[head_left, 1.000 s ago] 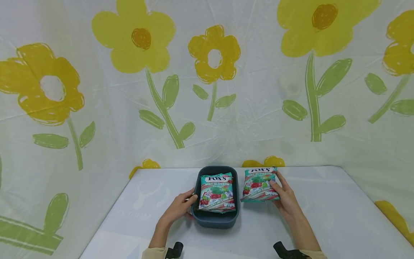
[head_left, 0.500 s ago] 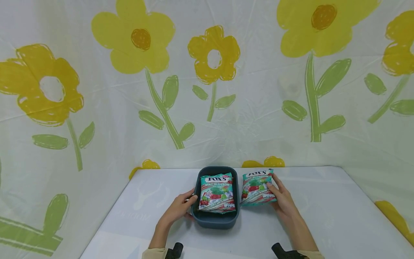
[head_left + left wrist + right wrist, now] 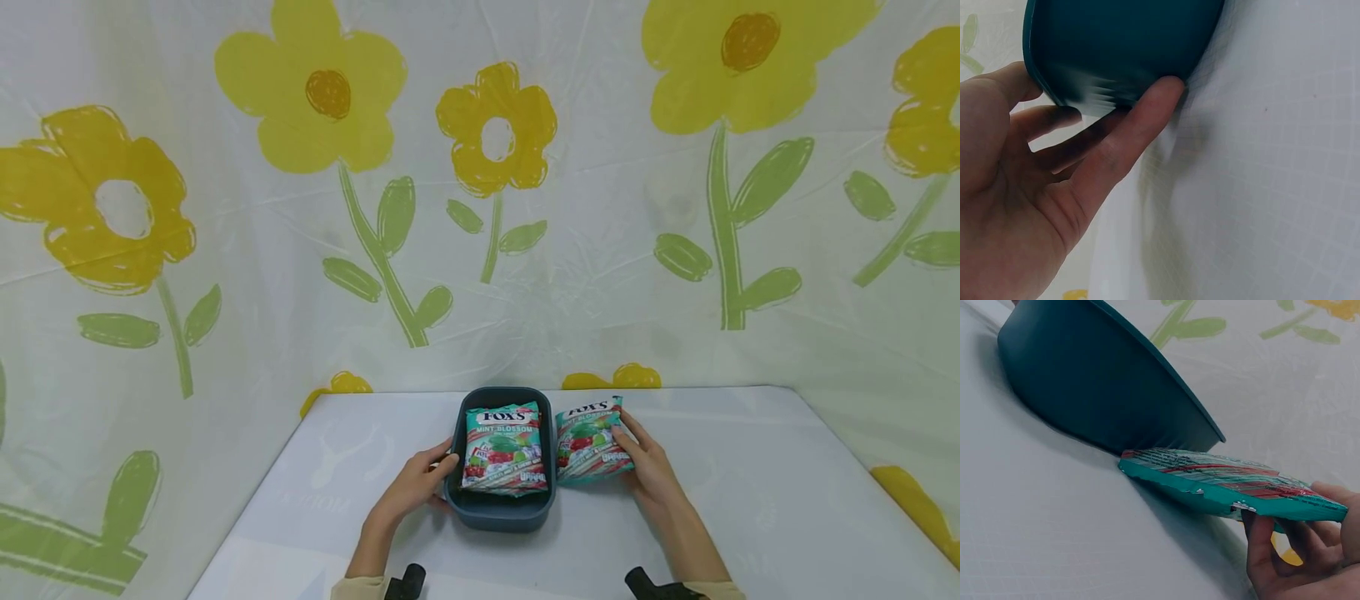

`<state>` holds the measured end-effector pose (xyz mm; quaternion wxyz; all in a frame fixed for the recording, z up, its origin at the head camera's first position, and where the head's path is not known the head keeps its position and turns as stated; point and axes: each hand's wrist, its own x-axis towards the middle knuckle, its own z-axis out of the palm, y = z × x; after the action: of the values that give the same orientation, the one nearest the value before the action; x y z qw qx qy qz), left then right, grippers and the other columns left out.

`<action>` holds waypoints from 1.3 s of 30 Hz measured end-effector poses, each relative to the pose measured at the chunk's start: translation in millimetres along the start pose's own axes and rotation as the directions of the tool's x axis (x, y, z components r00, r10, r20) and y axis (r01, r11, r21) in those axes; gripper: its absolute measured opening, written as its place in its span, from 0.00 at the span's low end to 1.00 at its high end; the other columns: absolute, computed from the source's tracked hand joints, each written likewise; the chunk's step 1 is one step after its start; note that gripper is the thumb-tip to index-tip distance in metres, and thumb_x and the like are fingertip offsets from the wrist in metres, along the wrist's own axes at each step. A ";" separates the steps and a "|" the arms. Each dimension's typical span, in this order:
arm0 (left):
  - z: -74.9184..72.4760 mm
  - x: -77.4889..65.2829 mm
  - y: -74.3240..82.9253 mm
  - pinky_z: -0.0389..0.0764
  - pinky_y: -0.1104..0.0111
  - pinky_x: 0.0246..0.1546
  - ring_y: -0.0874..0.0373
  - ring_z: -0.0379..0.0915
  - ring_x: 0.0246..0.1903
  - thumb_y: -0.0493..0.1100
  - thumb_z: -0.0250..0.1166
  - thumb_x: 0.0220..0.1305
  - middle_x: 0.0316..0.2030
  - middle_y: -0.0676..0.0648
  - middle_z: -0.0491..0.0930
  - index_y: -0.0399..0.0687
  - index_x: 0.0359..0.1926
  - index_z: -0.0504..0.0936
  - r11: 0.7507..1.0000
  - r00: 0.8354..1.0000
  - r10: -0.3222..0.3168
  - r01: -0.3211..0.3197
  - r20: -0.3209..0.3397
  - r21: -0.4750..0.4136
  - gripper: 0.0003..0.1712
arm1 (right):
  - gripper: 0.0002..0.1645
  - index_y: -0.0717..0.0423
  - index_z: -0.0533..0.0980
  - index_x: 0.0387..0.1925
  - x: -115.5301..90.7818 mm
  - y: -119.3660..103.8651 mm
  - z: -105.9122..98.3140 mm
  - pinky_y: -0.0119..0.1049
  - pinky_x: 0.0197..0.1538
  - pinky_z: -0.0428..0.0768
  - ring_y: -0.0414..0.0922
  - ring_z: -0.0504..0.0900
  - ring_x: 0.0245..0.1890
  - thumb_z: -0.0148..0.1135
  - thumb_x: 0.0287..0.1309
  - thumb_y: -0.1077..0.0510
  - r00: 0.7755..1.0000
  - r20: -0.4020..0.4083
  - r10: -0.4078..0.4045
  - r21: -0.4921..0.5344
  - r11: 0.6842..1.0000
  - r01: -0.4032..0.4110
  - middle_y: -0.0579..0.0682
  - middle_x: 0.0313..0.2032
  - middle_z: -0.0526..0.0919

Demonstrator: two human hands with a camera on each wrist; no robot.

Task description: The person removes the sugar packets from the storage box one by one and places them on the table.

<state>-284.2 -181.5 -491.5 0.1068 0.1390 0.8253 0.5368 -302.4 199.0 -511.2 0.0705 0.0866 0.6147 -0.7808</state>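
Observation:
A dark blue-green plastic tub (image 3: pixel 502 518) with rounded corners stands on the table. Inside lies a green-and-red bag of Fox's Mint Blossom candy (image 3: pixel 504 450); another bag edge shows beneath it. My left hand (image 3: pixel 412 483) holds the tub's left side, thumb at the rim and fingers against the outer wall (image 3: pixel 1116 50). My right hand (image 3: pixel 654 467) grips a matching candy bag (image 3: pixel 592 442) by its right edge, thumb above and fingers below. That bag is tilted close to the tub's right side. In the right wrist view, the bag's left end (image 3: pixel 1210 481) appears beside the tub wall.
The white table (image 3: pixel 330 500) ends at a back edge just behind the tub. A white curtain (image 3: pixel 600 292) with yellow flowers hangs behind and at the sides. Black wrist mounts (image 3: pixel 408 581) show at both cuffs.
My right hand has brought its candy bag left and slightly nearer the front, closer to the tub, tilting it a little. The left hand and the tub stay in place.

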 end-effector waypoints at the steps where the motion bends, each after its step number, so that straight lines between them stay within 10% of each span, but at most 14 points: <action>1: -0.1 0.2 -0.2 0.88 0.62 0.30 0.42 0.73 0.57 0.51 0.51 0.76 0.69 0.30 0.63 0.42 0.75 0.57 1.000 1.000 -0.003 0.003 -0.002 -0.001 0.34 | 0.44 0.34 0.51 0.76 0.1 0.1 0.2 0.21 0.50 0.78 0.30 0.76 0.49 0.57 0.65 0.37 1.000 -0.002 0.001 0.003 1.000 -0.001 0.49 0.74 0.58; 14: -0.6 1.4 -1.7 0.88 0.61 0.31 0.41 0.72 0.58 0.51 0.51 0.76 0.70 0.31 0.62 0.43 0.75 0.57 1.000 1.000 -0.010 0.010 -0.006 0.003 0.33 | 0.39 0.34 0.52 0.76 -0.9 -5.3 -0.5 0.21 0.50 0.78 0.29 0.76 0.48 0.54 0.69 0.40 1.000 -0.003 0.012 0.034 0.999 -0.012 0.49 0.74 0.57; 26: 1.5 -1.3 3.7 0.88 0.57 0.30 0.37 0.70 0.61 0.49 0.52 0.75 0.70 0.29 0.60 0.40 0.74 0.57 0.999 1.000 0.003 -0.003 -0.013 -0.041 0.33 | 0.43 0.37 0.50 0.77 -4.1 -7.2 1.4 0.21 0.50 0.77 0.38 0.74 0.57 0.57 0.68 0.44 0.997 0.025 -0.067 -0.191 0.979 0.071 0.58 0.73 0.61; 33: 1.6 -1.0 3.9 0.88 0.57 0.30 0.39 0.71 0.59 0.49 0.52 0.75 0.70 0.30 0.61 0.41 0.74 0.58 0.999 1.000 -0.002 0.001 -0.019 -0.037 0.33 | 0.43 0.47 0.49 0.77 -10.4 -11.8 2.6 0.53 0.75 0.59 0.58 0.54 0.75 0.56 0.69 0.46 0.995 0.030 -0.098 -0.340 0.935 0.102 0.62 0.76 0.51; 39: 1.1 -0.9 3.3 0.88 0.57 0.30 0.37 0.71 0.60 0.49 0.52 0.75 0.70 0.29 0.60 0.41 0.74 0.57 0.999 1.000 -0.001 0.001 -0.015 -0.039 0.33 | 0.43 0.52 0.50 0.77 -14.3 -14.3 3.7 0.61 0.74 0.56 0.67 0.53 0.73 0.56 0.69 0.47 0.990 0.000 -0.140 -0.509 0.852 0.121 0.65 0.75 0.51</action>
<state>-282.7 -179.6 -488.9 0.1035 0.1323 0.8156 0.5536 -291.8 198.8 -493.6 0.0263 0.0376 0.8040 -0.5928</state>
